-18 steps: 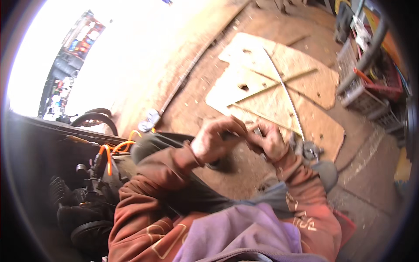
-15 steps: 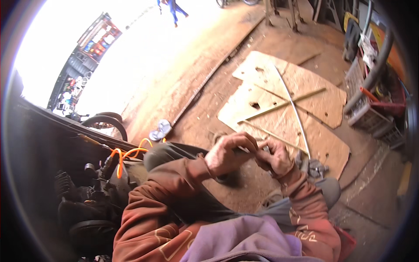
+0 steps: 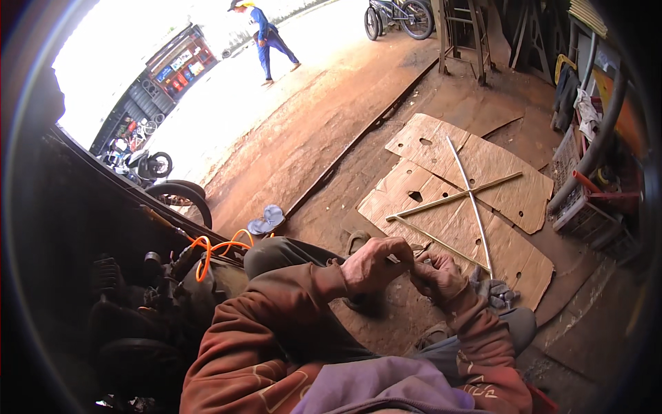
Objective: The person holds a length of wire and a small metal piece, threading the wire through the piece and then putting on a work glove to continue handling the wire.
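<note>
My left hand (image 3: 376,264) and my right hand (image 3: 441,277) meet in front of my knees, fingers curled and fingertips pinched close together. Whatever they hold between them is too small and too hidden to make out. Beyond them, a brown cardboard sheet (image 3: 393,196) with holes and torn edges lies on the ground. Across it, a thin pale rod (image 3: 457,157) crosses a flat strip (image 3: 500,181), and a thinner strip (image 3: 441,241) runs toward the rod's near end. Beside my right wrist is a grey glove (image 3: 498,292).
To the left, an orange hose (image 3: 202,257) coils by dark machinery (image 3: 117,297); tyres (image 3: 183,196) lean near a grey-blue object (image 3: 267,219). Crates (image 3: 586,224) and a bent pipe (image 3: 598,155) stand right. A ladder-like stand (image 3: 463,34), a bicycle (image 3: 400,15) and a walking person (image 3: 265,41) are farther off.
The view has shifted, so the scene sits lower and the walking person and bicycle show more fully. My hands stay together, with a slight change in the fingers.
</note>
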Available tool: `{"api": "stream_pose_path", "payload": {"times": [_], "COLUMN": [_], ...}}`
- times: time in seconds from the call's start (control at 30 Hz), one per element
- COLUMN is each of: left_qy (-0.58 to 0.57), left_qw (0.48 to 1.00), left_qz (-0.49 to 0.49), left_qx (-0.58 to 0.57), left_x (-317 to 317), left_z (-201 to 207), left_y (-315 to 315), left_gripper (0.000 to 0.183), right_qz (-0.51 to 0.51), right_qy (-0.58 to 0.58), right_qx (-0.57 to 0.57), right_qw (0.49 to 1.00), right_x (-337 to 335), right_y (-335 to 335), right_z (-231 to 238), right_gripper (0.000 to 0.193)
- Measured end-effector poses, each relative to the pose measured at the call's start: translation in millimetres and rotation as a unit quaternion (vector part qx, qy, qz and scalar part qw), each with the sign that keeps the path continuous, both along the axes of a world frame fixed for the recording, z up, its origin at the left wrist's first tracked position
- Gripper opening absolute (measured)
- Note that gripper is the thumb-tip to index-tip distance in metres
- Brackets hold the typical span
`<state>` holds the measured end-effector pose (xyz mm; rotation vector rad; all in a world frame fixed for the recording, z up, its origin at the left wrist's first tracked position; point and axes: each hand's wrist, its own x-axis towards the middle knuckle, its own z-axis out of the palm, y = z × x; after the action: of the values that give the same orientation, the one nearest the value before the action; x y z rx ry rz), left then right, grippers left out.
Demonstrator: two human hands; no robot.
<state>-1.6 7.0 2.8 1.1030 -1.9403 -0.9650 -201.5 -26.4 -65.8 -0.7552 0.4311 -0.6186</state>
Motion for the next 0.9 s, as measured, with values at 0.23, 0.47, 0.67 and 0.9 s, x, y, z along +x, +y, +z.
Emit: {"api": "stream_pose_path", "payload": {"times": [0.23, 0.47, 0.67, 0.9], "left_qy": [0.074, 0.174, 0.149, 0.160], "left_qw": [0.989, 0.929, 0.922, 0.925], "left_qz": [0.115, 0.122, 0.076, 0.074], "left_qx": [0.064, 0.303, 0.349, 0.337], "left_x": [11.0, 19.3, 2.1, 3.5], "left_z": [-9.3, -32.1, -26.2, -23.8], "left_y": [-15.1, -19.3, -9.4, -8.6], "left_gripper": [0.006, 0.010, 0.010, 0.009], "right_qz": [-0.120, -0.293, -0.334, -0.319], "right_qy": [0.048, 0.148, 0.113, 0.142], "right_qx": [-0.105, -0.254, -0.243, -0.291], "right_qw": [0.986, 0.910, 0.903, 0.891], "right_x": [4.4, 7.1, 12.0, 14.1], "right_y": [-5.4, 5.1, 6.4, 9.1], "right_z": [4.1, -6.9, -5.2, -10.2], "right_gripper": [0.009, 0.010, 0.012, 0.010]}}
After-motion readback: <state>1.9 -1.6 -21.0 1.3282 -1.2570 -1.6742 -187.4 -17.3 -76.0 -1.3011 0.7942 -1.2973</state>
